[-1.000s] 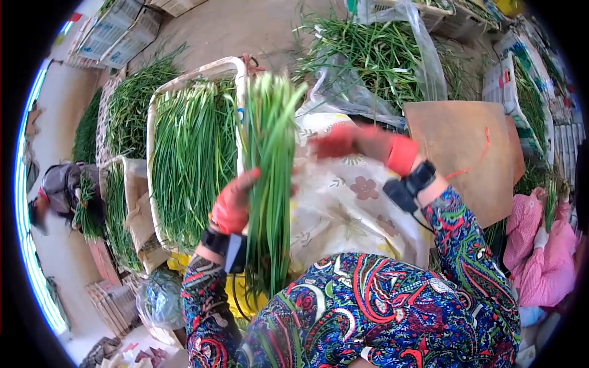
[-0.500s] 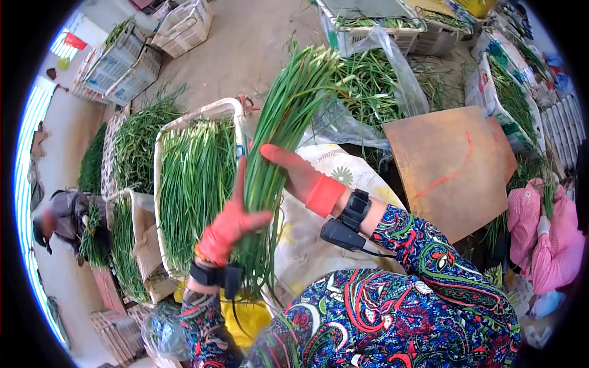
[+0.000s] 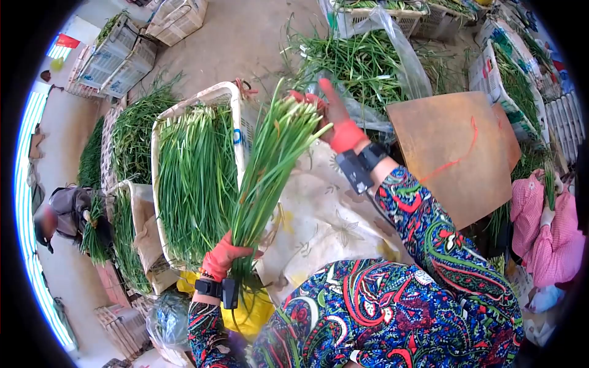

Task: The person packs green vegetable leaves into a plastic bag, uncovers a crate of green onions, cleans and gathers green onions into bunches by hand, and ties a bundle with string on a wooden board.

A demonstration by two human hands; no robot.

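Observation:
A bunch of long green stalks (image 3: pixel 267 165) slants upward in front of me, its pale cut ends at the top. My left hand (image 3: pixel 226 256), in a red glove, is closed round its lower part. At the pale ends is my red-gloved right hand (image 3: pixel 334 116), with one finger pointing up and the others partly hidden beside the stalks; whether they grip is unclear. Left of the bunch, a white crate (image 3: pixel 156 202) holds neatly laid green stalks (image 3: pixel 193 178). A pale flowered cloth (image 3: pixel 331 214) lies under the bunch and over my lap.
A brown board (image 3: pixel 454 159) with a red string lies at the right. Loose greens (image 3: pixel 362 67) in clear plastic are beyond the cloth. One person (image 3: pixel 70 211) holds greens at far left; another in pink sleeves (image 3: pixel 549 239) is at far right. More crates (image 3: pixel 178 21) stand behind.
My left hand has closed round the bunch lower down, after being spread open. My right hand has moved from the bunch's middle up to its pale ends.

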